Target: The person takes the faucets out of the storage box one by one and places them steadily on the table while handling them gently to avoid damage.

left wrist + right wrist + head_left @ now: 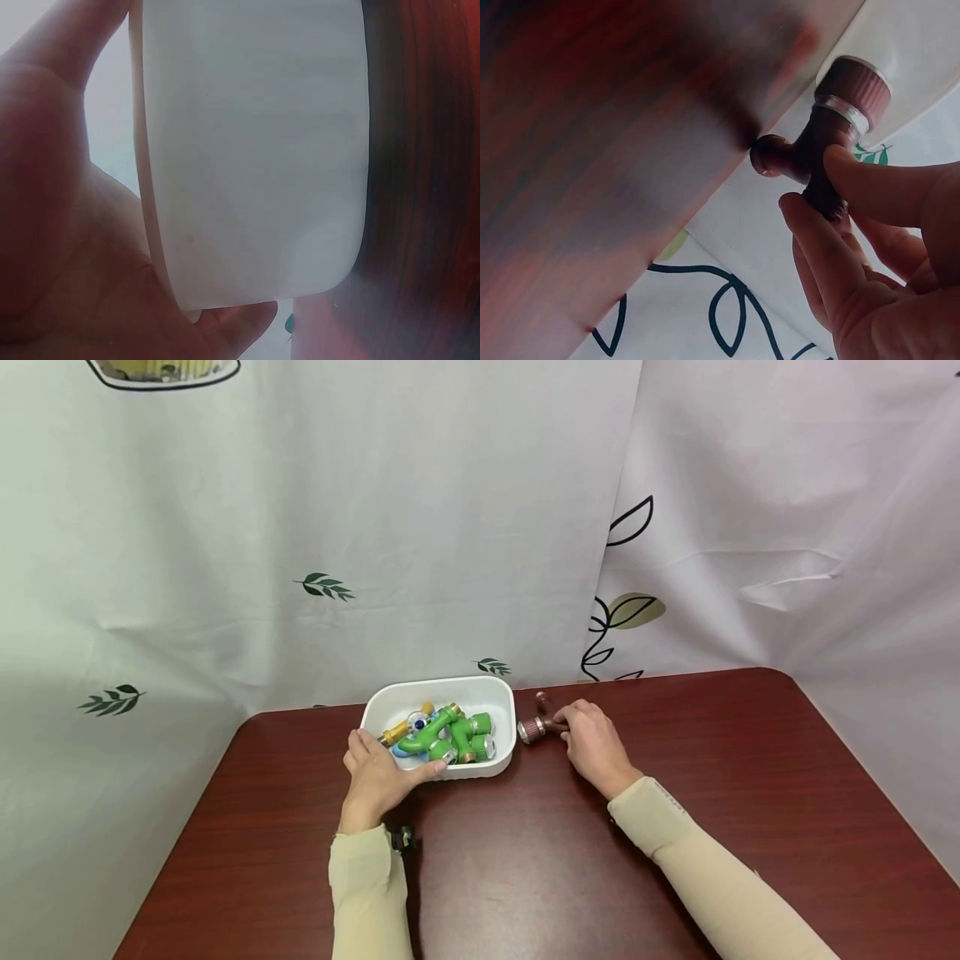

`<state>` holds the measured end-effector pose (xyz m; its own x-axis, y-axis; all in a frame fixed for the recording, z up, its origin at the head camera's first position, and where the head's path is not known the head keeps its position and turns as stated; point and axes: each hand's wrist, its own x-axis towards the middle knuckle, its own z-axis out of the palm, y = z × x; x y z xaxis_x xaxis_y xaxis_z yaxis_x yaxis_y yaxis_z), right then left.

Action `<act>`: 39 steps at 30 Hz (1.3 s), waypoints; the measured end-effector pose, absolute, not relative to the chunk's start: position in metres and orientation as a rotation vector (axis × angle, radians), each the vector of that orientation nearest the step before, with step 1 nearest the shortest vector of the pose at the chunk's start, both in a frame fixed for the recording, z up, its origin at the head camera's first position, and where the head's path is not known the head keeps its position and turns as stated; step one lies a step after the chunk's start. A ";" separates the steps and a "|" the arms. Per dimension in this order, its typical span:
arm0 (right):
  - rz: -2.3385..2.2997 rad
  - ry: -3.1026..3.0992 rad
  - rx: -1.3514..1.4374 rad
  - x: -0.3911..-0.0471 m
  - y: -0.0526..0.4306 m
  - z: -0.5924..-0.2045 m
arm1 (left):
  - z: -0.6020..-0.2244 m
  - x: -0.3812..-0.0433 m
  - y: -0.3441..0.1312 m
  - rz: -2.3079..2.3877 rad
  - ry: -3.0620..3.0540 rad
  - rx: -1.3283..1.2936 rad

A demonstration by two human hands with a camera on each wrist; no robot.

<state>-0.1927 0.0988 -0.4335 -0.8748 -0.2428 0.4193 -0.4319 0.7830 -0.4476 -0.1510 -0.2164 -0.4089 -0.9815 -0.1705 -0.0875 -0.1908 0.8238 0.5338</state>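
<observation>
A white plastic box (491, 693) stands at the table's back edge and holds several taps. My left hand (378, 783) grips the box at its near left corner, thumb along the near rim and fingers round the left end. In the left wrist view, the box's white side wall (255, 150) fills the middle. Just right of the box, my right hand (597, 747) pinches a reddish-brown tap (532, 730) by one end between thumb and fingers. Its ribbed knob (857, 84) with a silver ring points toward the box.
Inside the box lie green taps (438, 731) on top of a yellow one (393, 733) and something blue. The dark red wooden table (510, 877) backs onto a white curtain (450, 527) with leaf prints. A small black object (403, 837) sits by the left wrist.
</observation>
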 end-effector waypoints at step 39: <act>0.783 -2.790 0.555 -0.196 0.100 -0.432 | -0.408 -0.151 -0.215 0.864 2.961 -0.296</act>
<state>-0.1957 0.0995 -0.4320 -0.9117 -0.3020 0.2787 -0.4029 0.7905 -0.4613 -0.1508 -0.2155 -0.4075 -0.9808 -0.1707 -0.0946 -0.1948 0.8262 0.5286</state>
